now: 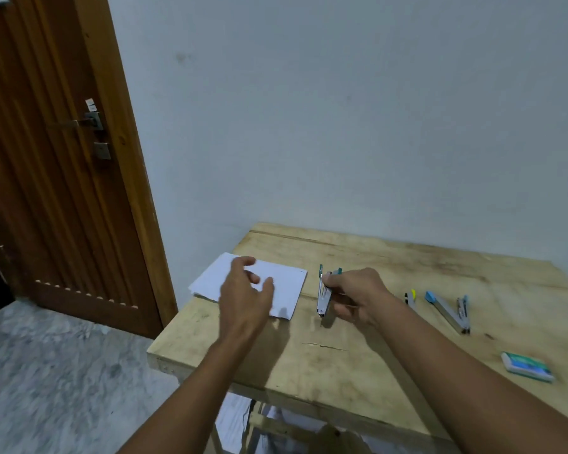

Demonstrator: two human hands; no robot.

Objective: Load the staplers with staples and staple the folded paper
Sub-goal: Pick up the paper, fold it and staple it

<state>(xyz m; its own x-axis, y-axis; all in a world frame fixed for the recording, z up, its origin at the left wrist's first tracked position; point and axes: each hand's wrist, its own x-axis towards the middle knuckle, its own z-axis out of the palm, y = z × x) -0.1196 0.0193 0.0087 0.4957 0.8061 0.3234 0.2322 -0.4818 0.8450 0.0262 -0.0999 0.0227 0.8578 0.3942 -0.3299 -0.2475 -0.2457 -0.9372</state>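
Observation:
The folded white paper lies at the far left of the wooden table. My left hand hovers over its near edge with fingers loosely spread, holding nothing. My right hand grips a teal and metal stapler, which stands on end on the table just right of the paper. A blue stapler lies swung wide apart further right. A staple box, green and blue, sits near the right front of the table.
A small yellow and black object lies between the two staplers. The table stands against a pale wall. A brown wooden door is at the left, with grey stone floor below it.

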